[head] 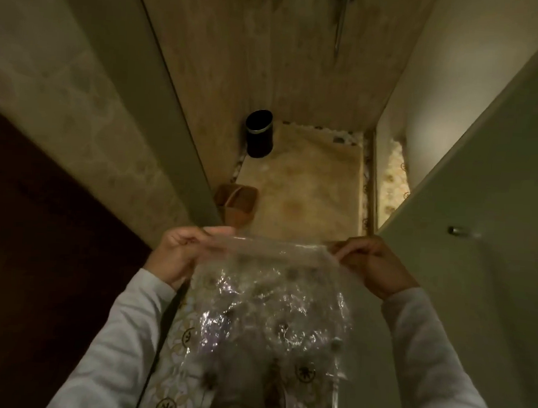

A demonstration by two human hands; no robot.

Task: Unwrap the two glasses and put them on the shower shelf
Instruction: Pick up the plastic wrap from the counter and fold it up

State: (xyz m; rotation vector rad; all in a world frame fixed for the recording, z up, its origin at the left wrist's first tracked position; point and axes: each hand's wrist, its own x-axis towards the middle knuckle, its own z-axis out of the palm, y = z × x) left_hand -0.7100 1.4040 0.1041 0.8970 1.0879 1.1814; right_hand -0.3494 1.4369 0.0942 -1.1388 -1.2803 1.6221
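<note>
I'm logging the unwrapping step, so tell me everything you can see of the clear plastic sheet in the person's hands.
The clear plastic sheet is thin, crinkled and glossy, with bright glints; the patterned floor shows through it. It hangs spread open from its top edge, pulled taut between the left hand and the right hand, each pinching a top corner. No glass shows inside.

I'm in a home bathroom, facing a shower stall. A hose point(340, 23) hangs down the tiled wall point(269, 63) over a pebble-edged floor point(309, 190). A slipper point(236, 202), a black bin point(259, 133), patterned tiles point(185, 355) and a glass door point(480, 183) surround me.
</note>
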